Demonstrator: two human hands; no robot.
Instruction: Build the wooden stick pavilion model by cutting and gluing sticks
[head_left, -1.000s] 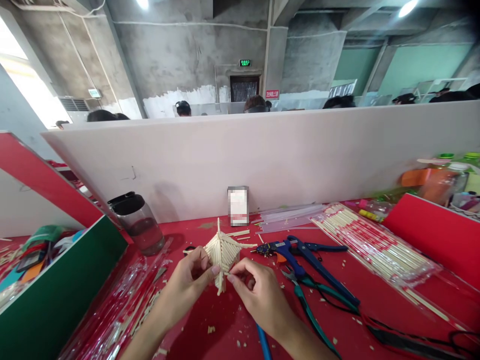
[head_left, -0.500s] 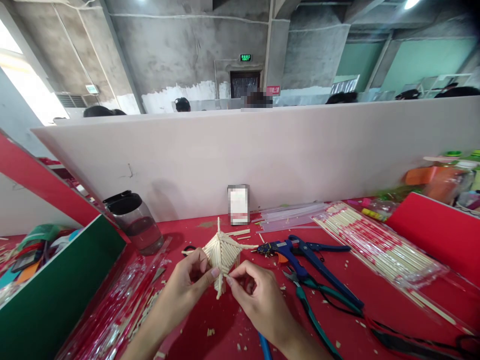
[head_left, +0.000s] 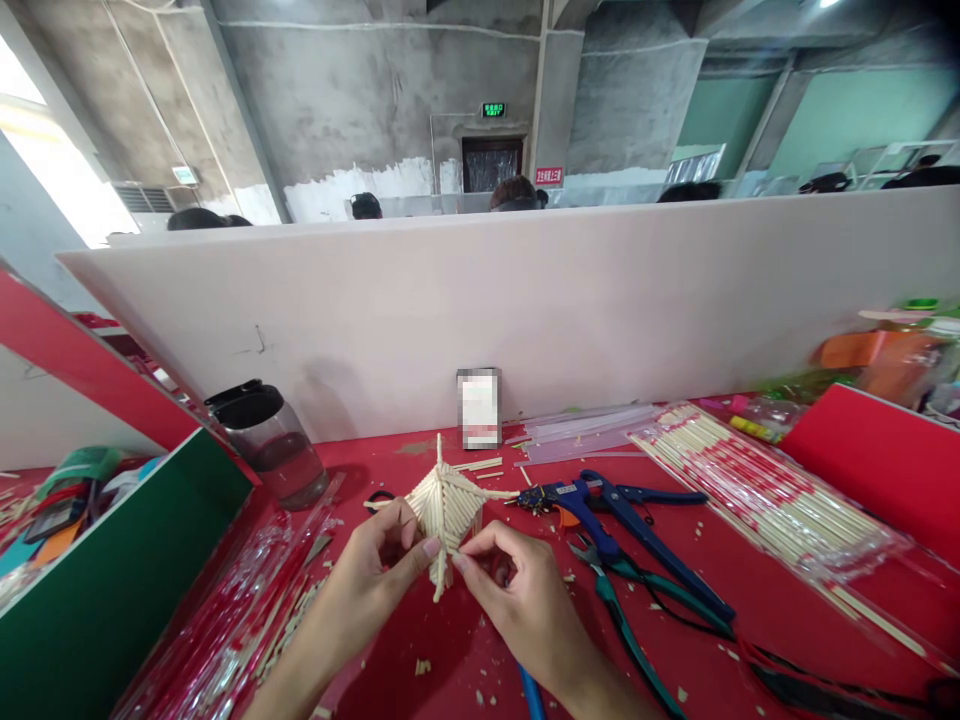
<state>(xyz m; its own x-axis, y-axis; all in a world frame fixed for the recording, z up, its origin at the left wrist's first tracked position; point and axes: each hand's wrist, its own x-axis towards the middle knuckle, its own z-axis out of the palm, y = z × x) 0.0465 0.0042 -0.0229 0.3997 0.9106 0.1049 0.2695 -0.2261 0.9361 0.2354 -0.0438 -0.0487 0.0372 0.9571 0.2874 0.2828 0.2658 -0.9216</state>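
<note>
A small model of pale wooden sticks, with ribbed sloping faces and sticks jutting out at its corners, sits in front of me above the red tabletop. My left hand is closed on its left side, the thumb pressed near the lower ridge. On the other side, my right hand pinches at the lower right edge, thumb and forefinger together on what looks like a short stick end; the fingers partly hide it. A blue hot glue gun lies just right of the model, its nozzle close to one jutting stick.
Green-handled pliers and a blue-handled cutter lie to the right, beside packs of sticks. A dark-lidded bottle stands at left, near plastic wrappers. A phone leans on the white partition.
Both hands keep the same hold on the stick model, with hardly any movement. The view has shifted very slightly.
</note>
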